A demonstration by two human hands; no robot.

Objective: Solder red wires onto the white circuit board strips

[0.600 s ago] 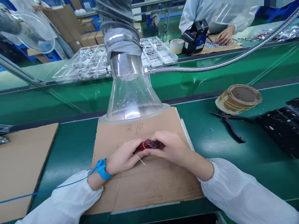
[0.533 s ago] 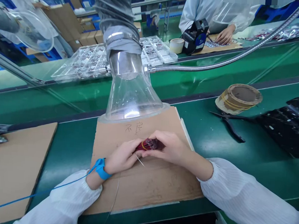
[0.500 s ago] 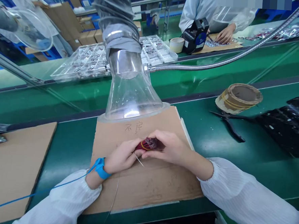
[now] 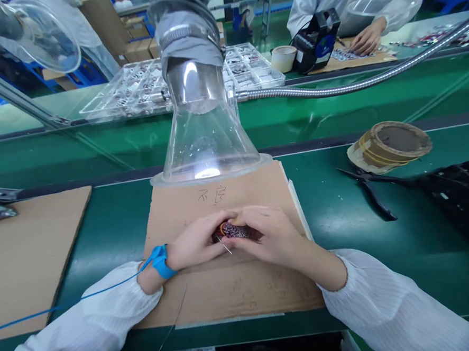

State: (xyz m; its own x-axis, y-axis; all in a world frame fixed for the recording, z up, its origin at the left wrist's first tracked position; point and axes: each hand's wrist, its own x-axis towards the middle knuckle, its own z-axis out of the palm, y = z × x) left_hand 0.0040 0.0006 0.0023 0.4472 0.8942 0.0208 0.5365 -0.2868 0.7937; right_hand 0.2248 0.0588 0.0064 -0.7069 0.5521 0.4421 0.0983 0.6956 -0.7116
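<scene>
A bundle of dark red wires (image 4: pixel 237 231), tied with a yellow rubber band, is held between my two hands above a cardboard sheet (image 4: pixel 258 299). Its cut ends face me, and most of its length is hidden by my fingers. My left hand (image 4: pixel 196 239) closes round the banded side; a blue wrist strap is on that wrist. From the other side, my right hand (image 4: pixel 273 233) wraps the bundle with thumb and fingers. A thin solder-like strand (image 4: pixel 224 245) sticks out below the left fingers, and more of it hangs over the cardboard's front edge.
A clear fume hood (image 4: pixel 209 137) hangs just beyond my hands. To the right lie black-handled cutters (image 4: pixel 372 192), a tape roll (image 4: pixel 391 145) and a black sheet (image 4: pixel 456 194). Another cardboard (image 4: pixel 27 253) is at left. Across the bench, a co-worker's hand (image 4: pixel 368 38) handles small parts.
Both hands have drawn closer round the wire bundle, which has tipped so its cut ends face me more. The left fingers cover more of it. The camera view has shifted slightly.
</scene>
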